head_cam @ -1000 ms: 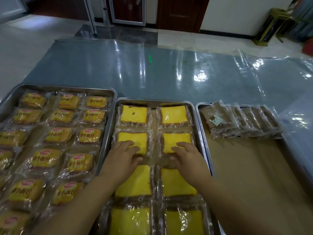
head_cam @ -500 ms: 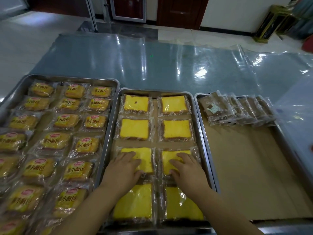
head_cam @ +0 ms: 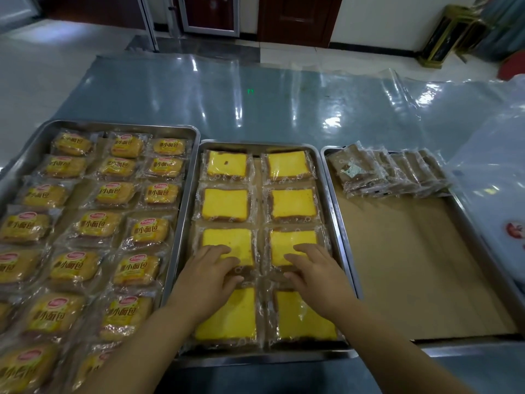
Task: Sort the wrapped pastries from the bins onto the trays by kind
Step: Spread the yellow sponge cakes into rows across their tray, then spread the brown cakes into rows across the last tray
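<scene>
Your yellow cake slices point(head_cam: 224, 204) sit two abreast in the middle tray point(head_cam: 186, 223), wrappers nearly touching, because each kind gets its own tray. Labelled buns point(head_cam: 113, 194) fill the left tray point(head_cam: 119, 124), and brown packets point(head_cam: 383, 174) line the far end of the right tray point(head_cam: 412, 265). Your left grip point(head_cam: 207, 277) and right grip point(head_cam: 315, 274) lie palm-down on the third-row slices, fingers spread and fairly straight, pinching nothing and seemingly squaring the row; whether a thumb hooks a wrapper edge is hard to see.

Three trays point(head_cam: 255, 144) are counted. Eight yellow cake slices point(head_cam: 225, 204) are held in the middle one; roughly twenty bread packets point(head_cam: 113, 193) are seen on the left, some cut off. Two hands point(head_cam: 204, 280) are shown.
</scene>
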{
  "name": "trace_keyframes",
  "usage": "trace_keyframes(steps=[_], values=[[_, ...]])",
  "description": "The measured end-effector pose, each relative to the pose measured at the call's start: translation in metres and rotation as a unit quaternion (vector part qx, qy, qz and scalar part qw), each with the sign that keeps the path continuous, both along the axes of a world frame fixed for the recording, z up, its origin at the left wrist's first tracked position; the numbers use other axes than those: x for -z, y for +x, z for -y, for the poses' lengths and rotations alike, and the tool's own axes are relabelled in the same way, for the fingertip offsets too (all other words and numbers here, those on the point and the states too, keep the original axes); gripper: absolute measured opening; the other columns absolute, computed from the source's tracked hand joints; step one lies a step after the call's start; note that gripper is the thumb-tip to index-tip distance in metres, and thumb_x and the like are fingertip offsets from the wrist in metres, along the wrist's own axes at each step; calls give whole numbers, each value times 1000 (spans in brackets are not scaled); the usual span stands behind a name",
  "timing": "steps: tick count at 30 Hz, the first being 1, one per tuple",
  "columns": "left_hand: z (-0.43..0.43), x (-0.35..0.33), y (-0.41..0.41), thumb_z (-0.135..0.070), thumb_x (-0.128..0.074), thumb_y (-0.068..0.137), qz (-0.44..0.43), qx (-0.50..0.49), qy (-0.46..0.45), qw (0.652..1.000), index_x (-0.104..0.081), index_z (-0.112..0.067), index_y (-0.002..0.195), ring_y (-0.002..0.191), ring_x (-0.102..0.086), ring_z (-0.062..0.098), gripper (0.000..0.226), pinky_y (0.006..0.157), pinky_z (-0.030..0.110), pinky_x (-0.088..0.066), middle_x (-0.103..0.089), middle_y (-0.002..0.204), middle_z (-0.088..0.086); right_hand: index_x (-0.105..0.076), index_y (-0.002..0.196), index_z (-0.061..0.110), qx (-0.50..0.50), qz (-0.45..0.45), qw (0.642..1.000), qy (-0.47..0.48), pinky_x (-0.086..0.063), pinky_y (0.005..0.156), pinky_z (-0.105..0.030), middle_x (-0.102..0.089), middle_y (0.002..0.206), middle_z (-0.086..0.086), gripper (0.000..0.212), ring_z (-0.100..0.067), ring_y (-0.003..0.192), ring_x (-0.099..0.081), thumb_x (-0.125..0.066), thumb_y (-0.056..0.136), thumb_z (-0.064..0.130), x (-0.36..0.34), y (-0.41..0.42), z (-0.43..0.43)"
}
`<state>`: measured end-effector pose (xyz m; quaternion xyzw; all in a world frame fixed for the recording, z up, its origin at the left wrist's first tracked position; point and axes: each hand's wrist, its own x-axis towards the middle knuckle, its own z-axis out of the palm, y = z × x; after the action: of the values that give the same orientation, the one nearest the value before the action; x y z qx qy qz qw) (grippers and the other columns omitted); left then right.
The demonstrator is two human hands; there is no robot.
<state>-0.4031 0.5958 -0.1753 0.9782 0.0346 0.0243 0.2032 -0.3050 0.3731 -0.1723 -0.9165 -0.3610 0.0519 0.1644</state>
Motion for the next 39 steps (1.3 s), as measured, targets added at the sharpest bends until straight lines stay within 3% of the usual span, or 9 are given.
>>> trace_keyframes(steps=[4,7,11,15,20,26,32,36,39], values=[[14,-1,-20,-35,-78,71,20,14,20,999,-71,-21,103,98,-58,24,36,78,41,-51,-63,105,0,-71,101,15,-65,24,997,14,-54,74,-40,-64,103,-7,30,-28,95,-61,-78,72,20,-1,-16,20],[22,6,-35,-44,-76,70,-4,13,32,999,-69,-25,109,102,-57,23,44,84,40,-49,-62,109,-1,-70,105,19,-93,24,995,-25,-53,72,-40,-65,102,-6,37,-28,96,-61,-79,70,27,3,-22,34],[31,16,-51,-45,-66,79,-51,-1,30,998,-61,-24,122,124,-42,24,48,104,40,-35,-49,135,0,-66,112,20,-111,33,991,-70,-48,81,-43,-62,110,-7,35,-30,105,-57,-68,81,34,10,-25,43],[42,12,-53,-41,-62,83,-72,-43,19,996,-53,-25,131,131,-32,19,51,110,30,-25,-40,143,-3,-52,129,24,-142,8,985,-102,-35,98,-40,-48,129,-5,41,-27,122,-39,-52,91,41,10,-18,41],[62,-5,-49,-27,-69,81,-27,-101,-16,994,-62,-20,120,119,-48,21,40,100,34,-39,-55,127,-1,-51,130,25,-164,-17,985,-45,-37,100,-38,-46,133,2,41,-20,124,-37,-50,92,40,-4,-6,54],[99,-20,-26,-22,-70,81,28,-134,-81,987,-70,-20,104,100,-54,12,23,79,24,-41,-60,108,-6,-62,117,23,-106,-54,992,44,-45,87,-29,-57,116,7,29,-13,107,-51,-57,90,33,-25,23,90],[114,-26,43,-26,-68,83,45,-87,-110,989,-70,-23,98,94,-56,8,15,77,29,-48,-60,98,-16,-70,98,13,13,-61,996,70,-46,81,-31,-66,97,-2,15,-22,92,-59,-66,86,20,-33,79,120],[120,-27,107,-29,-67,84,56,-33,-111,992,-70,-27,100,97,-55,4,17,81,25,-45,-63,103,-15,-68,104,22,106,-55,992,43,-41,72,-20,-63,101,9,21,-9,91,-57,-61,88,33,-36,124,138],[128,-28,155,-39,-57,88,39,11,-103,994,-66,-32,103,93,-54,1,19,75,27,-49,-60,99,-18,-66,104,25,163,-39,986,28,-42,66,-25,-64,100,9,21,-11,87,-58,-61,87,36,-40,156,145]])
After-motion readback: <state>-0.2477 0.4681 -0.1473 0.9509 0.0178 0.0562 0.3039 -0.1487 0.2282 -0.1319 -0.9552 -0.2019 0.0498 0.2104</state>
